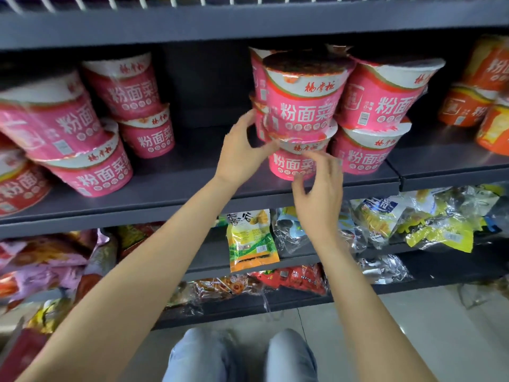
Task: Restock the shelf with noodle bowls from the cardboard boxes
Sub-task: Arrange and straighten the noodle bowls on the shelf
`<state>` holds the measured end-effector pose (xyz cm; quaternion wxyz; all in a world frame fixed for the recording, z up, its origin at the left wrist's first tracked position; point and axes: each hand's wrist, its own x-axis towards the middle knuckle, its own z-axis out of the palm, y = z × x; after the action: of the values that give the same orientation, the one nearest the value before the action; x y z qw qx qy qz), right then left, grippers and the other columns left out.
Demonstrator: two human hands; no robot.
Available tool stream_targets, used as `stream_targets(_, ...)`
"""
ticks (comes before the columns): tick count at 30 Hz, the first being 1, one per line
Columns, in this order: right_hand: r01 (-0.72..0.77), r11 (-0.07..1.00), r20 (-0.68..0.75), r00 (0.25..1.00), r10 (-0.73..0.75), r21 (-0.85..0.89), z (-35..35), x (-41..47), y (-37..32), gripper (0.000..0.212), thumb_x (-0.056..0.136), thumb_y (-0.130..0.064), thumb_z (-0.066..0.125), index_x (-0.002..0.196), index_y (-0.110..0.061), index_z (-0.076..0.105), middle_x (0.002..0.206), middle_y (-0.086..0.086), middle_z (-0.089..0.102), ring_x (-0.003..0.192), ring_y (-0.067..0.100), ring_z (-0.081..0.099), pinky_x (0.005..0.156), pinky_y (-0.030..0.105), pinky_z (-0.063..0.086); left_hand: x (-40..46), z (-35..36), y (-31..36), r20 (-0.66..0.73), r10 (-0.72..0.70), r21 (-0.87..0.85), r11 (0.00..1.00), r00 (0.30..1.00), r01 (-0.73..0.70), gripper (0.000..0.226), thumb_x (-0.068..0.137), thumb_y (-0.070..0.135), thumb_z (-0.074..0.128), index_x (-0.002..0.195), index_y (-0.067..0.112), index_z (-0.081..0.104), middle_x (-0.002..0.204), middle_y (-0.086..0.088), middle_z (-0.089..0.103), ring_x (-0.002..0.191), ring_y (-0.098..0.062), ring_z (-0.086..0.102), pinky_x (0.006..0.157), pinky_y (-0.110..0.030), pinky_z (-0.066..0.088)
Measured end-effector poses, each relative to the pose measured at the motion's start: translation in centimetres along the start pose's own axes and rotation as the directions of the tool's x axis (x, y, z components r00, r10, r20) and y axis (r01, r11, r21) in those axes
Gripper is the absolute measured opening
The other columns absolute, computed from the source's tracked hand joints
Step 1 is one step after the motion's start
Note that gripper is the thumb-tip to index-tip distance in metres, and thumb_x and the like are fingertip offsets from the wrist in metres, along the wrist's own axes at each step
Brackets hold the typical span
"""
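Two stacked pink noodle bowls point(300, 117) at frame centre are steadied by the spread left hand point(242, 150), the right hand point(319, 188) open below; light, crushable, film-slick, best held by the sidewalls.

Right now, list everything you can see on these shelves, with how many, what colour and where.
Pink noodle bowls: about twelve, pink and white, stacked in twos, left and centre of the grey shelf.
Orange noodle bowls: about four, far right.
Snack packets: many, mixed colours, lower shelves.
Wire rack: one, white, top edge.
Floor: pale tiles.
Knees: two, in light blue jeans.
Left hand: touches the centre stack's side.
Right hand: fingers spread before the bottom bowl.
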<state>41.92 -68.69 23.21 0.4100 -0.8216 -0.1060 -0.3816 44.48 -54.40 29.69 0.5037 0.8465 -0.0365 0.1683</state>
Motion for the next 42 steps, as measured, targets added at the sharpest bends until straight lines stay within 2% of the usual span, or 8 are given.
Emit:
stream_targets(3,0.115,0.992,0.195,0.973,-0.123,0.052,1.4,-1.0,-3.3,0.025,0.086,-0.005,0.058,0.112,-0.008,0.061,0.104,0.004,0.065,0.098,0.019,0.06,0.085,0.024,0.046,-4.4,-6.3,-2.0,-0.035,0.057,0.096,0.994,0.998,-0.054,0.06,0.087,0.024,0.067,0.14,0.023,0.04,0.128,0.011,0.057,0.115,-0.002,0.053,0.1,-0.023,0.042)
stream_targets(7,0.225,0.968,0.502,0.828,-0.251,0.113,5.6,-1.6,-8.5,0.024,0.088,-0.008,0.059,0.11,-0.015,0.063,0.102,-0.005,0.068,0.092,0.012,0.064,0.078,0.038,0.055,-8.1,-14.7,-6.4,-0.133,0.273,0.454,0.871,0.953,-0.186,0.053,0.087,0.022,0.063,0.136,0.021,0.043,0.121,0.007,0.06,0.106,-0.009,0.058,0.09,-0.028,0.047)
stream_targets(12,0.233,0.959,0.507,0.814,-0.283,0.16,13.2,0.4,-13.5,0.027,0.089,-0.018,0.06,0.117,-0.017,0.059,0.107,-0.003,0.065,0.095,0.014,0.061,0.078,0.041,0.053,-7.3,-22.1,-12.7,-0.102,0.513,0.852,0.488,0.852,-0.191,0.044,0.079,0.018,0.062,0.121,0.014,0.054,0.112,-0.008,0.06,0.103,-0.028,0.049,0.086,-0.038,0.037)
stream_targets(16,0.115,0.99,0.469,0.873,-0.138,0.078,20.8,2.6,-14.4,0.051,0.087,-0.028,0.066,0.132,-0.015,0.047,0.126,0.009,0.052,0.111,0.026,0.056,0.085,0.039,0.05,-6.1,-24.5,-16.3,-0.036,0.461,0.905,0.391,0.887,-0.167,0.047,0.078,0.017,0.064,0.124,0.015,0.055,0.122,-0.006,0.058,0.11,-0.027,0.046,0.089,-0.045,0.041)
stream_targets(23,-0.212,0.95,0.514,0.855,0.066,0.23,28.9,4.9,-12.9,0.104,0.071,-0.033,0.082,0.15,-0.019,0.015,0.149,0.017,0.023,0.133,0.03,0.036,0.106,0.041,0.037,-5.9,-25.2,-17.2,-0.041,0.511,0.88,0.426,0.859,-0.211,0.044,0.081,0.012,0.059,0.124,0.014,0.058,0.123,-0.005,0.059,0.109,-0.025,0.044,0.086,-0.041,0.044)
stream_targets(32,-0.3,0.841,0.428,0.899,0.093,0.45,32.1,4.6,-12.6,0.104,0.056,-0.041,0.089,0.136,-0.019,0.026,0.139,0.007,0.038,0.123,0.015,0.05,0.101,0.038,0.048,-6.3,-25.0,-17.5,-0.016,0.487,0.887,0.41,0.873,-0.212,0.042,0.081,0.011,0.058,0.123,0.013,0.059,0.131,-0.005,0.056,0.114,-0.028,0.045,0.089,-0.041,0.043)
stream_targets(38,-0.291,0.875,0.287,0.94,0.185,0.387,30.4,4.6,-11.4,0.099,0.058,-0.03,0.088,0.138,-0.017,0.032,0.142,0.006,0.038,0.122,0.017,0.05,0.097,0.028,0.046,-5.8,-23.1,-15.9,-0.066,0.605,0.841,0.462,0.793,-0.283,0.033,0.079,0.002,0.057,0.11,0.01,0.066,0.117,-0.009,0.063,0.101,-0.028,0.054,0.08,-0.038,0.047)
stream_targets(42,-0.246,0.93,0.123,0.968,0.22,0.274,28.3,4.8,-10.0,0.091,0.059,-0.037,0.083,0.132,-0.025,0.031,0.139,0.005,0.039,0.12,0.021,0.051,0.086,0.041,0.054,-4.1,-18.5,-14.0,-0.06,0.621,0.685,0.595,0.781,-0.421,0.035,0.079,-0.002,0.056,0.111,0.007,0.067,0.113,-0.006,0.065,0.096,-0.023,0.058,0.077,-0.034,0.05)
